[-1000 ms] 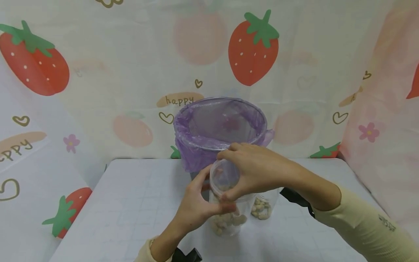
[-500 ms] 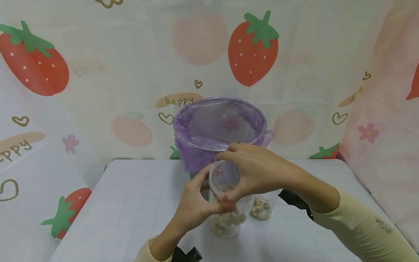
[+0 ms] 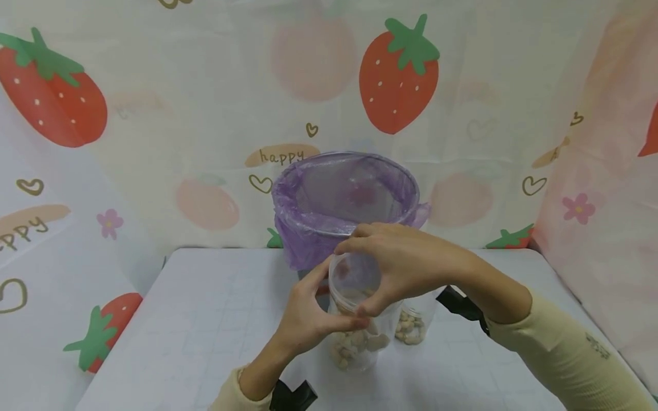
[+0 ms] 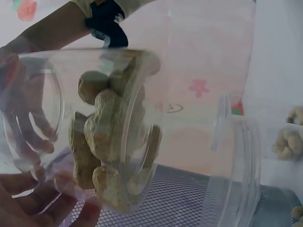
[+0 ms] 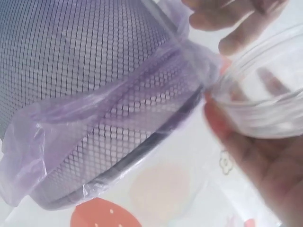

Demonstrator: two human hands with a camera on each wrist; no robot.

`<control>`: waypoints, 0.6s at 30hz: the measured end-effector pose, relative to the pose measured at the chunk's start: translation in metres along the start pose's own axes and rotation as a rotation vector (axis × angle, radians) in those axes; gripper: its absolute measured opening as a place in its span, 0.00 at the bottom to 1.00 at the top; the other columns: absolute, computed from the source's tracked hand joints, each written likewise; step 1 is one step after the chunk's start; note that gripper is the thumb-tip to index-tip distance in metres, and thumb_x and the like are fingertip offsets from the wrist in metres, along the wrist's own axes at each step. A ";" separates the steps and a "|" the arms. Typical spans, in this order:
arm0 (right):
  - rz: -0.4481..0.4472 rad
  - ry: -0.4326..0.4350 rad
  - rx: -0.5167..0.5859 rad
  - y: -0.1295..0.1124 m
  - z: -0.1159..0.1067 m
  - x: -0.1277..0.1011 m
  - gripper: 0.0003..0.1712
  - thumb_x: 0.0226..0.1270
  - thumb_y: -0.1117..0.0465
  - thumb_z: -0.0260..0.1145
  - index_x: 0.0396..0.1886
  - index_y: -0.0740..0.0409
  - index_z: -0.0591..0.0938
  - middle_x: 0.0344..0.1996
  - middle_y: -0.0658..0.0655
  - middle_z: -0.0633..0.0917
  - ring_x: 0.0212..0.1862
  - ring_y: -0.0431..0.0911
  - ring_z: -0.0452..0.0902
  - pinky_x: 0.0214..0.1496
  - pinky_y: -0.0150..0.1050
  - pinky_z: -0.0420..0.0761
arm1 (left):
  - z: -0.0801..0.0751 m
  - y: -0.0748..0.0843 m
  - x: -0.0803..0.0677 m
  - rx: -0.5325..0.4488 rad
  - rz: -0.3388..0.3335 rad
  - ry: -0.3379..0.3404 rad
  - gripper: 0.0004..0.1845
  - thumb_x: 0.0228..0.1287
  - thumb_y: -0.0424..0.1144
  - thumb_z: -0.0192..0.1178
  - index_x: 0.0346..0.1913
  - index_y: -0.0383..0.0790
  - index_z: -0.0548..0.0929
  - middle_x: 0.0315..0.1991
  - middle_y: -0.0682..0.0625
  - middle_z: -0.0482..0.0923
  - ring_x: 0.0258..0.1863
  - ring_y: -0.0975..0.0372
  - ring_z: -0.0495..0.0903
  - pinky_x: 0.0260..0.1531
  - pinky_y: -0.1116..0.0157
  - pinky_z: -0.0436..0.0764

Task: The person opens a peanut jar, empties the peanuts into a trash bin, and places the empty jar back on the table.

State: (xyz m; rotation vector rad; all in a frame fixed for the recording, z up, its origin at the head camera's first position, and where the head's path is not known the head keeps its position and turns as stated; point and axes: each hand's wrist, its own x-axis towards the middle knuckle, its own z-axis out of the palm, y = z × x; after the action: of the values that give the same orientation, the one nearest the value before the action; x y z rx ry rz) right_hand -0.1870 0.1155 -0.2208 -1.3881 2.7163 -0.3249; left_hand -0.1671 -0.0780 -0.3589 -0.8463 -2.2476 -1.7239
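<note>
Strawberry-printed cloth backdrop (image 3: pixel 231 85) and white counter (image 3: pixel 221 319). My left hand (image 3: pixel 308 319) and right hand (image 3: pixel 403 262) grip a clear cylindrical plastic peanut jar (image 3: pixel 354 345), roughly upright between them, before a purple-bag-lined mesh bin (image 3: pixel 308 237); the right hand lies nearer it.

A grey mesh bin (image 5: pixel 94 52) stands toward the far side of the white desk (image 3: pixel 221 308), a purple plastic bag (image 3: pixel 308 242) lining it and folded down over the rim (the thin film lets the mesh show through). Behind hangs a cream backdrop (image 3: pixel 221 85) printed with red strawberries (image 3: pixel 399 83), paler fruit (image 3: pixel 207 204), gold heart outlines (image 3: pixel 29 186) and the word "happy" (image 3: pixel 282 155) on an orange smear. Pink flowers (image 3: pixel 578 208) dot the side panels.
</note>
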 end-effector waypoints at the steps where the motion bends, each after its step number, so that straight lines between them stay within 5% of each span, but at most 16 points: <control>1: -0.032 -0.019 0.020 0.002 -0.002 0.000 0.43 0.42 0.41 0.78 0.61 0.47 0.78 0.51 0.47 0.79 0.51 0.42 0.76 0.51 0.41 0.80 | -0.001 0.000 0.000 -0.010 0.002 -0.015 0.49 0.44 0.56 0.77 0.71 0.51 0.66 0.64 0.51 0.75 0.59 0.57 0.76 0.53 0.55 0.80; 5: -0.156 -0.115 0.124 0.013 -0.010 0.000 0.44 0.42 0.46 0.80 0.63 0.44 0.76 0.54 0.45 0.77 0.55 0.42 0.76 0.57 0.43 0.79 | -0.002 0.001 0.001 -0.034 0.016 -0.055 0.51 0.44 0.58 0.76 0.73 0.50 0.64 0.66 0.50 0.73 0.61 0.55 0.75 0.54 0.55 0.80; 8: -0.145 -0.172 0.167 0.017 -0.014 -0.003 0.46 0.43 0.47 0.80 0.66 0.44 0.73 0.58 0.46 0.75 0.58 0.42 0.74 0.60 0.45 0.77 | 0.000 0.003 0.000 -0.017 0.006 -0.047 0.51 0.43 0.55 0.77 0.72 0.49 0.65 0.63 0.49 0.74 0.59 0.56 0.76 0.54 0.56 0.81; 13: 0.001 -0.132 0.081 0.005 -0.009 -0.007 0.46 0.51 0.40 0.75 0.69 0.49 0.71 0.61 0.51 0.74 0.59 0.46 0.75 0.60 0.47 0.78 | 0.006 0.007 -0.002 0.042 -0.057 0.026 0.48 0.42 0.46 0.80 0.69 0.50 0.68 0.59 0.54 0.75 0.56 0.61 0.76 0.54 0.59 0.80; 18: 0.208 -0.075 -0.009 -0.007 -0.006 -0.008 0.50 0.50 0.31 0.71 0.69 0.51 0.70 0.58 0.57 0.77 0.53 0.49 0.79 0.55 0.48 0.81 | 0.010 0.010 -0.004 0.122 -0.046 0.119 0.48 0.40 0.46 0.81 0.68 0.53 0.68 0.59 0.58 0.75 0.55 0.63 0.77 0.54 0.59 0.80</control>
State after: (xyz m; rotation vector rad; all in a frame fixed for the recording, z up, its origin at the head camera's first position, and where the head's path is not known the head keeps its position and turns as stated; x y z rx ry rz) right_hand -0.1775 0.1187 -0.2137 -1.0830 2.7697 -0.2403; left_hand -0.1571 -0.0686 -0.3557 -0.6533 -2.2825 -1.5921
